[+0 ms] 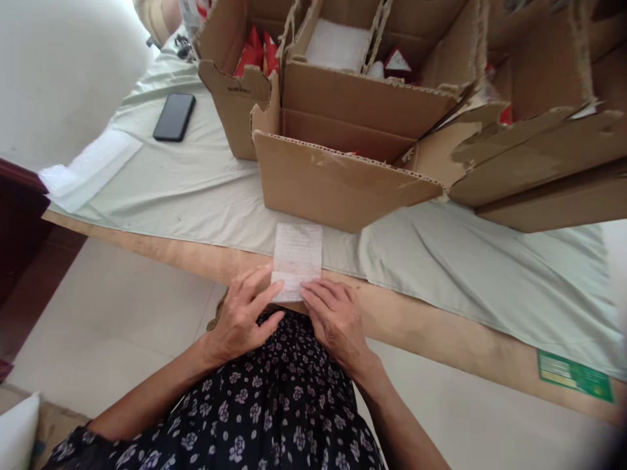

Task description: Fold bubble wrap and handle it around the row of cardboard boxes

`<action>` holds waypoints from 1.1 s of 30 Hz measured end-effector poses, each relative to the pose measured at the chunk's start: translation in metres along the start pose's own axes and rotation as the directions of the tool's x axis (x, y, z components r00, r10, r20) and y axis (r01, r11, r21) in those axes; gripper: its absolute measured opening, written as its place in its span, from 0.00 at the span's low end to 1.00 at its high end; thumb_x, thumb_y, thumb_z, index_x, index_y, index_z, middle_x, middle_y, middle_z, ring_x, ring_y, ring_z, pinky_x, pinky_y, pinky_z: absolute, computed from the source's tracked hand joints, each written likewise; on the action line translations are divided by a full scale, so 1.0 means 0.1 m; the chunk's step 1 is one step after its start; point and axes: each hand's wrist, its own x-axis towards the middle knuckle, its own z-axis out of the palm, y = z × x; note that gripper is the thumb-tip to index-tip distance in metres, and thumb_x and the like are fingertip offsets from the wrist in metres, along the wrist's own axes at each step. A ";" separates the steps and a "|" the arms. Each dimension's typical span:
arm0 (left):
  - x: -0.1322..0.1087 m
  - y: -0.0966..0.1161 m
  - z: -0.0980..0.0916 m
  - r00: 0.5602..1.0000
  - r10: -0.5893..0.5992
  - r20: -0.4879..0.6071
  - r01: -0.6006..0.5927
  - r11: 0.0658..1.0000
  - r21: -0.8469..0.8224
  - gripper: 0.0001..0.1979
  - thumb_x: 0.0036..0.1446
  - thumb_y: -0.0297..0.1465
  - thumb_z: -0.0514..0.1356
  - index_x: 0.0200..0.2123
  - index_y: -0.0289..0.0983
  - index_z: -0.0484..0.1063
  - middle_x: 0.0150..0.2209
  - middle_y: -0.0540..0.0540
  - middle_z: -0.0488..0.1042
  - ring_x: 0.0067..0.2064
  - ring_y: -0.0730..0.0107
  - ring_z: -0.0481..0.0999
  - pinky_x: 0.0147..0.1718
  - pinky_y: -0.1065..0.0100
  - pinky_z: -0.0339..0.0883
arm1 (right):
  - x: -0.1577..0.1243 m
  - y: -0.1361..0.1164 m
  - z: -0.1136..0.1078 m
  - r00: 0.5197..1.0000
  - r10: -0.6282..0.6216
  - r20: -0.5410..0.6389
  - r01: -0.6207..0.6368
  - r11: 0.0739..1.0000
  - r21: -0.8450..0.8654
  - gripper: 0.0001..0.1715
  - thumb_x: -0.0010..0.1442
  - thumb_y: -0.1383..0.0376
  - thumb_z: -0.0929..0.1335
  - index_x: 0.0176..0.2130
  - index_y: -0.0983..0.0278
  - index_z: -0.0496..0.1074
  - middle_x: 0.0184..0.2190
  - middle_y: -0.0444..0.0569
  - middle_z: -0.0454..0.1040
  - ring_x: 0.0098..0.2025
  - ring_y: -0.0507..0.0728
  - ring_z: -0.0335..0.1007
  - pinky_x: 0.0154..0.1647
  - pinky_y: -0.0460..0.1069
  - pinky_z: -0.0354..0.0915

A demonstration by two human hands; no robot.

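Note:
A small white foam packing sheet [297, 251], folded over at its near end, lies at the table's front edge. My left hand [245, 312] is open at its left side, with fingertips touching the near fold and the thumb spread apart. From the right, my right hand [336, 310] rests its outstretched fingers on the fold's near corner. The right thumb is mostly hidden beneath that hand. Whether anything is inside the foam cannot be seen.
Beyond the foam stand open cardboard boxes [337, 183], some holding red packets [252, 51] and one a stack of white foam [337, 44]. A black phone [174, 117] and bubble wrap [93, 166] lie left on the pale green cloth [210, 189]. A green card [574, 376] sits at right.

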 end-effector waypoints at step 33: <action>0.38 -0.17 0.20 0.984 -0.178 0.028 0.179 0.982 -0.057 0.10 0.70 0.28 0.58 0.47 0.35 0.79 0.42 0.41 0.79 0.44 0.59 0.78 0.45 0.59 0.74 | 0.16 0.12 -0.09 0.994 0.112 0.006 -0.112 0.992 -0.056 0.13 0.70 0.64 0.69 0.54 0.62 0.76 0.56 0.55 0.78 0.56 0.64 0.71 0.54 0.59 0.65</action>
